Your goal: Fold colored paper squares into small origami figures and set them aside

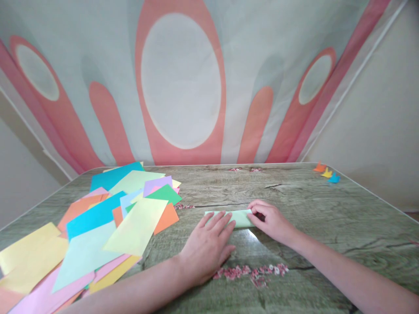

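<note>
Two bare hands meet at a narrow, pale-green folded paper strip lying on the table in front of the person. The left hand [209, 244] is palm down with its fingers stretched and slightly spread, their tips over the left part of the strip [242, 219]. At the strip's other end, the right hand [273, 222] is narrowed, thumb and forefinger closed on the paper edge. The step in hand looks like lining up and flattening a fold; it seems to call for steady pressure from the left while the right keeps the edges matched. Whether the layers are even is too small to tell.

Around them, from the left, a loose, overlapping pile of coloured paper sheets [134, 231] in yellow, turquoise, orange, pink, lilac and green spreads over that side, and the left forearm crosses in front of its near corner. The pile limits elbow room there. The wood-grain tabletop [327, 218] carries pink blossom patterns [252, 272], apparently printed, one just beside the left hand. At the far right corner sit three small folded paper figures, orange [320, 167], yellow [327, 173] and blue [334, 178], well apart from the work; nothing blocks the right hand.
</note>
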### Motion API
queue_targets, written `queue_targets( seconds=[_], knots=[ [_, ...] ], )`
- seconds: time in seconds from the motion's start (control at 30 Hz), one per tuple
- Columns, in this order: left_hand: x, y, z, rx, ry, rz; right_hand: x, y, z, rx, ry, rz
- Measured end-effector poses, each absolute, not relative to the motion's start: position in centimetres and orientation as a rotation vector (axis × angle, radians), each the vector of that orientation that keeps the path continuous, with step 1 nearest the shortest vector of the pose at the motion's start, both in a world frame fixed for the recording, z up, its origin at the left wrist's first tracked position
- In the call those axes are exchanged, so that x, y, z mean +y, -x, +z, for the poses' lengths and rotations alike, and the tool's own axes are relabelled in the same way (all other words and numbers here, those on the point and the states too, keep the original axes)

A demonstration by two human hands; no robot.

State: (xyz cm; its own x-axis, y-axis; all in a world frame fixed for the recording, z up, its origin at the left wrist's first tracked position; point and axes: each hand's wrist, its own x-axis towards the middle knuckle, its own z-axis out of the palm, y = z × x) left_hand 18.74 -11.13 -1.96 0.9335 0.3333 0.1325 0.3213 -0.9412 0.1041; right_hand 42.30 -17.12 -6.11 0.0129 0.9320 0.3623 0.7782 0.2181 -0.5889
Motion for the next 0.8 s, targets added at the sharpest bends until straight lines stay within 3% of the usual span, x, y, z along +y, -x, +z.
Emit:
queue_targets(
  seconds=[0.2,0.8],
  knots=[
    [-11.58,-18.67,-2.90,0.432,-2.986,0.029,-17.09,-42.37,-6.23,-1.776,1.586,0.278],
    [-11.59,-18.69,-2.83,0.429,-2.995,0.066,-17.08,-42.54,-6.52,-1.777,1.588,0.243]
  ],
)
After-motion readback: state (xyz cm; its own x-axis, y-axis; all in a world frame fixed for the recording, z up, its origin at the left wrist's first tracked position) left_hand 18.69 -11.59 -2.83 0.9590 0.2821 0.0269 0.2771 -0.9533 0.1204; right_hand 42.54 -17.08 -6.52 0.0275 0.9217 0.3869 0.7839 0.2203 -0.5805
